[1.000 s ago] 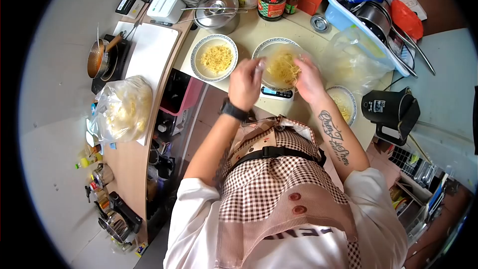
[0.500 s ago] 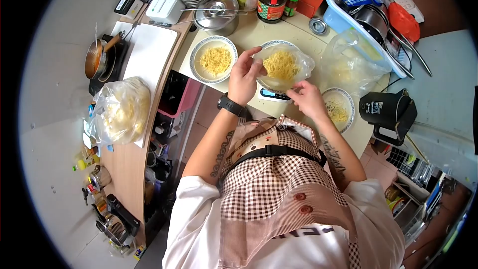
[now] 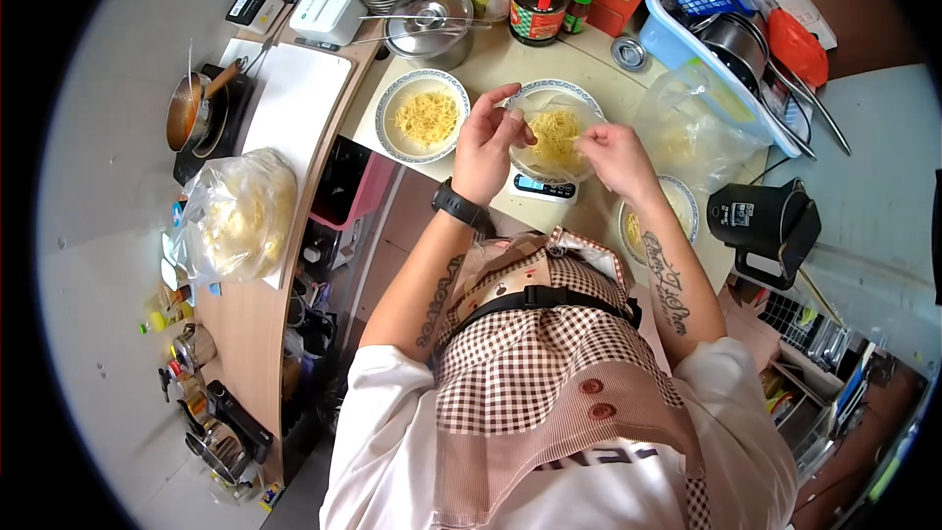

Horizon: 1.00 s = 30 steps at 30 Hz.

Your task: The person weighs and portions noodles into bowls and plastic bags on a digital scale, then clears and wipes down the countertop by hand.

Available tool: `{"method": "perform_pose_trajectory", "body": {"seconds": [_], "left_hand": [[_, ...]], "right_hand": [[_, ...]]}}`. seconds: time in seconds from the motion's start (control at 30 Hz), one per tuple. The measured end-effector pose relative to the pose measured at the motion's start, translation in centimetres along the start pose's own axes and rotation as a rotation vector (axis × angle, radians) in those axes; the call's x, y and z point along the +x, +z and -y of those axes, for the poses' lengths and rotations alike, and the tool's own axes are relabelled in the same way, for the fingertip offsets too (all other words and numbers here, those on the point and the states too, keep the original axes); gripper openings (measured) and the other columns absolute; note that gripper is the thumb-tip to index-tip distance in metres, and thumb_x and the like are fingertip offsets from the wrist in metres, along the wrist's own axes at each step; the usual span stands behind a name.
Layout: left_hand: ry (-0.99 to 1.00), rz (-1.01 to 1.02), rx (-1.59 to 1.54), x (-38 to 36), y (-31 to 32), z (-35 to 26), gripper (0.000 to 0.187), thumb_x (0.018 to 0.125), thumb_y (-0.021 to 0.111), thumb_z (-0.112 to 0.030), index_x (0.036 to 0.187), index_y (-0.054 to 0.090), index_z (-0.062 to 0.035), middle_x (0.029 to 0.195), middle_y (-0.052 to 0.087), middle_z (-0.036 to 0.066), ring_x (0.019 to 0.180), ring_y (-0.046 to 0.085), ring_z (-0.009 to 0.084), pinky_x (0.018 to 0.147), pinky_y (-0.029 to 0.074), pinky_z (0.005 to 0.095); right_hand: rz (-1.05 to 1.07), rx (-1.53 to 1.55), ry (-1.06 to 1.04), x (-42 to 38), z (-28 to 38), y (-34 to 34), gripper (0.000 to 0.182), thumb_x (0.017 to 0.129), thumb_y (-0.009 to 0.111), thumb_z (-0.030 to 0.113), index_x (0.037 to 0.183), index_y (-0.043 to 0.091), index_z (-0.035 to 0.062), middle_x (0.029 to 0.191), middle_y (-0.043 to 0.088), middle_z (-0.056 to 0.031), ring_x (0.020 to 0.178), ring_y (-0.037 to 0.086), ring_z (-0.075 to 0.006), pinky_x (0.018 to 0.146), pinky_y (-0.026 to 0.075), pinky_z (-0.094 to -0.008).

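Observation:
My left hand [image 3: 489, 145], with a dark watch at the wrist, pinches the left edge of a clear plastic bag [image 3: 579, 165]. On the bag's right side, the fingers of my right hand [image 3: 620, 162] are closed at its edge. Yellow shredded strands, like thin noodles [image 3: 555, 135], show through the film. Behind and under the bag is a patterned-rim bowl [image 3: 586, 96], standing on a small digital scale [image 3: 546, 188] with a lit display. Whether any strands lie directly in that bowl is hidden.
To the left stands a bowl [image 3: 385, 130] of yellow strands; another bowl [image 3: 690, 208] is partly behind my right forearm. A large plastic bag [image 3: 677, 128] and a black kettle [image 3: 763, 221] are at right. A lidded pot [image 3: 428, 25] and a sauce bottle [image 3: 538, 15] stand behind.
My right hand has risen from below the bowl to the bag's right side. The bag's right part, earlier spread past the bowl's rim, is now drawn in. My left hand has barely moved.

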<state>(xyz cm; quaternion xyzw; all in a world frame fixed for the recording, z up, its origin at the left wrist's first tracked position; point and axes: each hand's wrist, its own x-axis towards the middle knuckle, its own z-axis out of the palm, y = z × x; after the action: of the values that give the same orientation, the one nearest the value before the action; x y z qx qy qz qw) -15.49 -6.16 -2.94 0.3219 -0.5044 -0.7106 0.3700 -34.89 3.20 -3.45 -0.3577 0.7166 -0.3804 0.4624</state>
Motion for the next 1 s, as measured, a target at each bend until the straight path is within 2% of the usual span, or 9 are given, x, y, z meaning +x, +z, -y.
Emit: {"method": "perform_pose_trajectory", "body": {"seconds": [0.13, 0.2, 0.33, 0.43, 0.67, 0.77, 0.83, 0.93, 1.0], "left_hand": [[0.007, 0.012, -0.005, 0.0, 0.0, 0.0, 0.035, 0.101, 0.053, -0.008, 0.136, 0.051, -0.0004, 0.087, 0.063, 0.004, 0.078, 0.063, 0.0125, 0.072, 0.049, 0.0257], [0.013, 0.006, -0.003, 0.0, -0.1, -0.1, 0.035, 0.101, 0.053, -0.008, 0.135, 0.051, -0.0007, 0.087, 0.063, 0.004, 0.078, 0.063, 0.0124, 0.073, 0.049, 0.0256], [0.041, -0.014, 0.015, 0.6, -0.7, -0.9, 0.034, 0.102, 0.053, -0.009, 0.134, 0.052, -0.0004, 0.087, 0.064, 0.004, 0.079, 0.063, 0.0121, 0.073, 0.050, 0.0254], [0.067, -0.034, -0.014, 0.8, -1.5, -1.6, 0.032, 0.102, 0.052, -0.008, 0.133, 0.053, 0.0001, 0.088, 0.065, 0.004, 0.080, 0.063, 0.0119, 0.075, 0.051, 0.0254], [0.116, 0.111, 0.028, 1.2, 1.1, -6.2, 0.026, 0.096, 0.060, -0.001, 0.122, 0.062, 0.0015, 0.099, 0.066, 0.002, 0.088, 0.063, 0.0112, 0.082, 0.051, 0.0265], [0.196, 0.318, 0.388, 0.9, 4.0, -8.1, 0.030, 0.091, 0.070, -0.006, 0.119, 0.064, -0.0010, 0.104, 0.067, 0.004, 0.085, 0.064, 0.0099, 0.078, 0.052, 0.0253], [0.295, 0.326, 0.710, 1.1, 6.2, -9.6, 0.023, 0.088, 0.074, -0.009, 0.108, 0.067, 0.0008, 0.085, 0.070, 0.006, 0.072, 0.066, 0.0104, 0.064, 0.053, 0.0262], [0.157, 0.232, 0.535, 1.5, 8.3, -9.2, 0.018, 0.090, 0.072, -0.008, 0.103, 0.067, 0.0030, 0.078, 0.069, 0.005, 0.072, 0.066, 0.0094, 0.063, 0.053, 0.0245], [0.106, 0.205, 0.415, 1.9, 8.9, -9.2, 0.016, 0.091, 0.071, -0.007, 0.103, 0.067, 0.0037, 0.080, 0.069, 0.004, 0.074, 0.065, 0.0086, 0.064, 0.053, 0.0233]], "right_hand": [[0.073, -0.264, 0.029, -0.4, 3.4, -0.4, 0.023, 0.090, 0.061, 0.016, 0.094, 0.072, -0.0039, 0.078, 0.072, -0.0149, 0.070, 0.068, -0.0217, 0.067, 0.053, -0.0355], [-0.067, -0.724, -0.250, -0.4, 2.6, -0.9, 0.023, 0.091, 0.057, 0.015, 0.095, 0.073, -0.0027, 0.084, 0.073, -0.0188, 0.080, 0.072, -0.0286, 0.072, 0.056, -0.0406], [0.129, -1.327, -0.110, 0.6, 0.4, -3.7, 0.023, 0.089, 0.052, 0.009, 0.098, 0.073, 0.0057, 0.096, 0.071, -0.0208, 0.090, 0.070, -0.0345, 0.080, 0.056, -0.0436], [0.029, -1.163, -0.340, -0.9, 2.9, -6.7, 0.019, 0.091, 0.054, 0.010, 0.097, 0.071, 0.0040, 0.098, 0.069, -0.0172, 0.087, 0.068, -0.0330, 0.079, 0.054, -0.0429], [0.072, -0.265, -0.601, -3.3, 10.0, -7.1, 0.011, 0.090, 0.065, 0.008, 0.095, 0.063, -0.0011, 0.093, 0.060, -0.0066, 0.078, 0.059, -0.0176, 0.071, 0.048, -0.0296], [0.075, -0.117, -0.727, -3.2, 10.1, -6.0, 0.010, 0.089, 0.066, 0.005, 0.097, 0.064, -0.0003, 0.096, 0.062, -0.0057, 0.081, 0.057, -0.0143, 0.071, 0.047, -0.0275], [0.046, -0.104, -0.793, -3.8, 10.7, -5.5, 0.012, 0.088, 0.067, 0.005, 0.098, 0.065, 0.0001, 0.100, 0.063, -0.0061, 0.084, 0.058, -0.0141, 0.073, 0.047, -0.0281], [-0.328, 0.095, -0.756, -3.9, 9.5, -3.1, 0.017, 0.088, 0.066, 0.003, 0.104, 0.066, -0.0003, 0.100, 0.067, -0.0059, 0.092, 0.063, -0.0143, 0.078, 0.049, -0.0273], [-0.333, 0.204, -0.692, -3.9, 7.6, -2.2, 0.015, 0.094, 0.061, 0.007, 0.106, 0.064, -0.0021, 0.094, 0.068, -0.0055, 0.090, 0.064, -0.0135, 0.081, 0.050, -0.0265]]}}
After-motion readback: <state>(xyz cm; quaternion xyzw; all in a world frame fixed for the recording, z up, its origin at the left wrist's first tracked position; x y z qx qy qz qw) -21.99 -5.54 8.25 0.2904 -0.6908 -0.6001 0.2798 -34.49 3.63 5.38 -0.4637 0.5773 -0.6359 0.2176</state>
